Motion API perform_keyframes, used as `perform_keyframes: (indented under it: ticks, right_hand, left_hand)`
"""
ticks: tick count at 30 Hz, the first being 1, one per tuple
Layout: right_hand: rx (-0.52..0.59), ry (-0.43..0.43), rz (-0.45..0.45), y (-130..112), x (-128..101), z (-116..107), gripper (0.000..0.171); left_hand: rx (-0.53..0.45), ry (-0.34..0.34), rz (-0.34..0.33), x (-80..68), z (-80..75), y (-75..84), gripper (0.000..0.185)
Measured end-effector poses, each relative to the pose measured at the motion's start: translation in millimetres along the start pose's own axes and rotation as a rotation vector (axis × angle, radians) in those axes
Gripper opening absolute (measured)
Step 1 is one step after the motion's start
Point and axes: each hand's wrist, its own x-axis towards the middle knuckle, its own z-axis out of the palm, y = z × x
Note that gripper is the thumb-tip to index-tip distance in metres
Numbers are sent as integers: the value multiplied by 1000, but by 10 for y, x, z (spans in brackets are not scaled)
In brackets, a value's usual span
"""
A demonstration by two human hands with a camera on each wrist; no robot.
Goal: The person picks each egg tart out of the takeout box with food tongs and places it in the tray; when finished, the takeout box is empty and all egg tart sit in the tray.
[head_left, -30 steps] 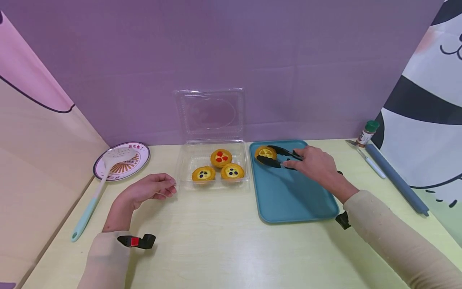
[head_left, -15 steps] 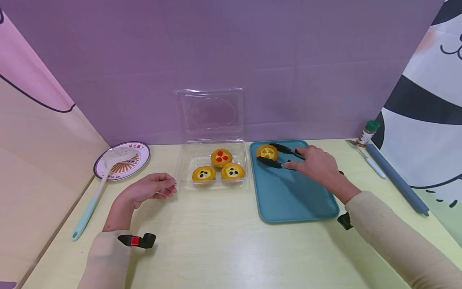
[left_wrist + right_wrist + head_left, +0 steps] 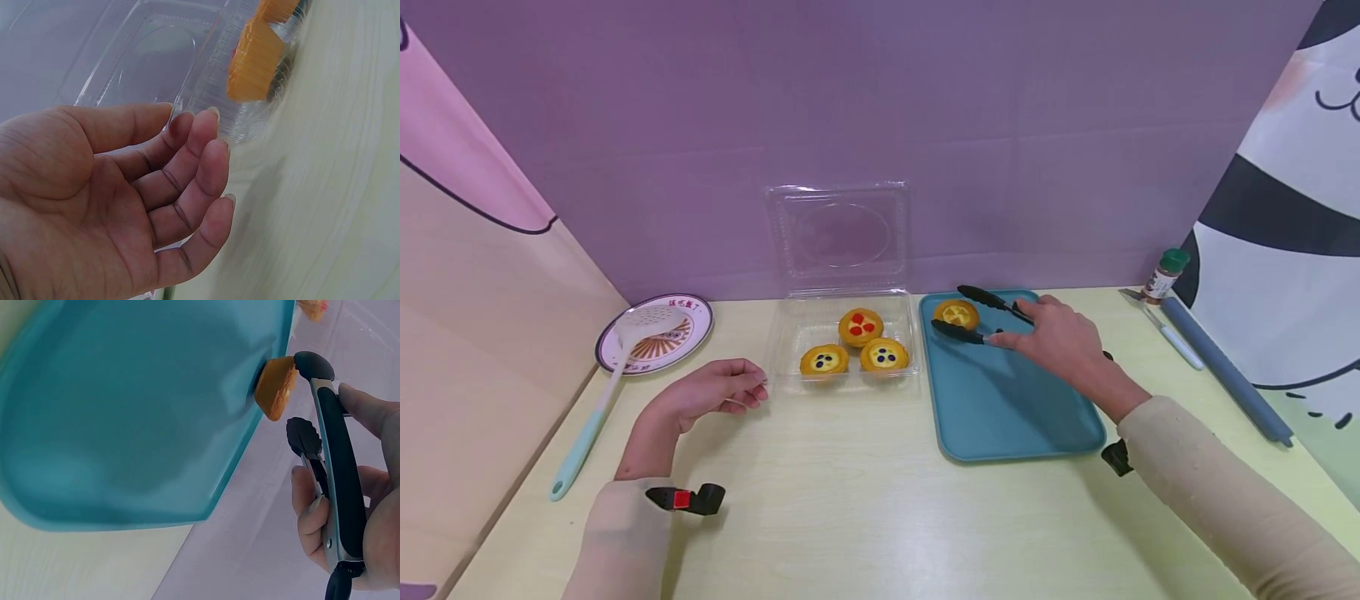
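My right hand (image 3: 1060,342) grips black tongs (image 3: 981,317) over the far left corner of a teal tray (image 3: 1022,417). The tongs' arms stand spread on either side of a yellow-topped tart (image 3: 956,313) that sits on the tray. In the right wrist view the tongs (image 3: 331,469) are apart, one tip beside the tart (image 3: 276,387). My left hand (image 3: 715,387) rests on the table, fingers loosely curled and holding nothing, just left of a clear plastic box (image 3: 782,367) with three tarts (image 3: 860,327) inside. The left wrist view shows the left hand (image 3: 137,200) close to the box (image 3: 206,81).
The box lid (image 3: 838,233) stands up against the purple wall. A patterned plate (image 3: 688,329) with a slotted spatula (image 3: 595,408) lies at far left. A spice jar (image 3: 1163,275), a peeler (image 3: 1161,329) and a grey rod (image 3: 1225,371) lie at right.
The tongs have spread apart and let go of the yellow tart, which now sits on the tray. My left hand has not moved.
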Motion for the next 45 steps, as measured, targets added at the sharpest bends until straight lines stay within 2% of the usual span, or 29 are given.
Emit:
perform_keyframes:
  ticks: [22, 33, 38, 45]
  right_hand:
    - [63, 80, -19, -78, -56, -100, 90]
    - [80, 103, -57, -275, -122, -166, 90]
    - [102, 89, -57, -393, -145, -164, 92]
    - [103, 68, -102, -569, -147, -142, 92]
  left_hand:
    - [-5, 3, 0, 11, -2, -18, 38]
    - [-2, 3, 0, 5, 4, -4, 38]
    - [2, 5, -3, 3, 9, 5, 37]
    - [-2, 4, -2, 1, 4, 4, 37]
